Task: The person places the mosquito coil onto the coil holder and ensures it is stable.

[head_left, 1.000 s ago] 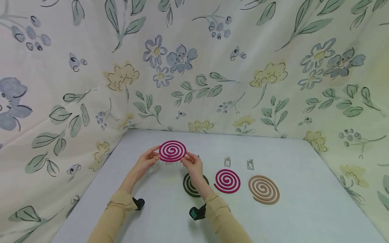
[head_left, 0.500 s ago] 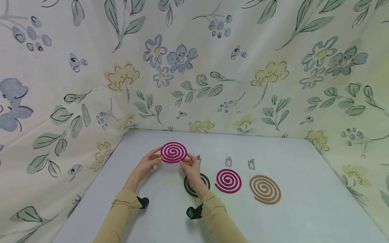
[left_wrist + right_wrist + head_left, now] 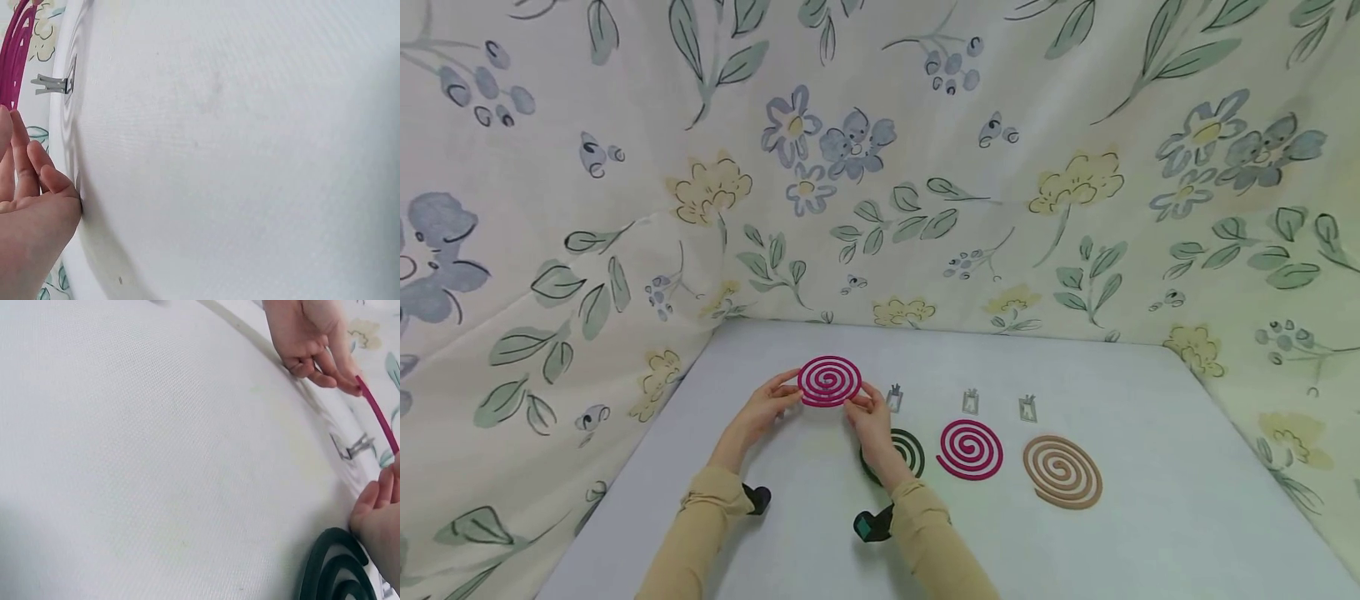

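A magenta mosquito coil (image 3: 828, 382) is held almost flat above the table, between both hands. My left hand (image 3: 763, 412) pinches its left edge with the thumb and fingertips. On the opposite side, my right hand (image 3: 870, 423) pinches the right edge. Below the held coil a small metal coil stand (image 3: 53, 84) shows in the left wrist view, its prongs pointing up; the coil hides it in the head view. A dark green coil (image 3: 317, 562) lies on the table, partly covered by my right wrist in the head view.
Further right lie a second magenta coil (image 3: 970, 449) and a tan coil (image 3: 1060, 471). Behind the row are more metal stands: one by my right hand (image 3: 895, 398), a middle one (image 3: 971, 402) and a right one (image 3: 1027, 408). Floral cloth (image 3: 925, 250) hangs behind the white table (image 3: 1150, 433).
The held magenta coil has sunk slightly, both hands keeping their pinch. My right hand has shifted a little left, uncovering the stand beside it. The head view has turned slightly left.
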`<control>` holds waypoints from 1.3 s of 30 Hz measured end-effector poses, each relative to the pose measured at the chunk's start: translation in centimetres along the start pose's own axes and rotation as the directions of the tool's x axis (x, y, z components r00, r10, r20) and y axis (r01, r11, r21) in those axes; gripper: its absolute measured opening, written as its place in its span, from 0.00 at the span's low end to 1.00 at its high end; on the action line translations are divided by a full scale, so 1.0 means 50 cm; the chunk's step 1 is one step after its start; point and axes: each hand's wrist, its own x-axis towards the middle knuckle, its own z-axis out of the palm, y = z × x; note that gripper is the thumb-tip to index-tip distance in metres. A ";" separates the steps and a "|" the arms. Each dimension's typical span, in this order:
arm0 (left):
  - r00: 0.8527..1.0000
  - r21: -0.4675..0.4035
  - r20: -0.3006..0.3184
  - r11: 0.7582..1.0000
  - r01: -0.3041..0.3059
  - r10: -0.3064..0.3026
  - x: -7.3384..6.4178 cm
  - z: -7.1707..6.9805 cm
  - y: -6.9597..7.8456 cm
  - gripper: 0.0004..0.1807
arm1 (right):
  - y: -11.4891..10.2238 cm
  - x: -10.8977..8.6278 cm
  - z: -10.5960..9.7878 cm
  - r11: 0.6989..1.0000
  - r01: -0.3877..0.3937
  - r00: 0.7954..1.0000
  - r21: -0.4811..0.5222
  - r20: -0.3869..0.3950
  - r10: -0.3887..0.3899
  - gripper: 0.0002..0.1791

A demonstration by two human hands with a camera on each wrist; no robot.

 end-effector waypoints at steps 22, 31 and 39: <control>1.000 -0.023 -0.006 0.999 0.030 -0.030 0.013 -0.007 -0.011 0.31 | 0.044 0.021 0.028 0.998 0.057 0.993 -0.029 -0.099 -0.060 0.29; 1.000 -0.040 0.017 0.999 0.026 -0.025 0.019 -0.007 -0.014 0.31 | 0.050 0.027 0.028 0.998 0.032 0.994 -0.058 -0.098 -0.038 0.28; 0.999 -0.037 0.017 0.998 0.040 -0.040 0.021 -0.008 -0.015 0.31 | 0.047 0.026 0.030 0.998 0.022 0.994 -0.064 -0.105 -0.029 0.27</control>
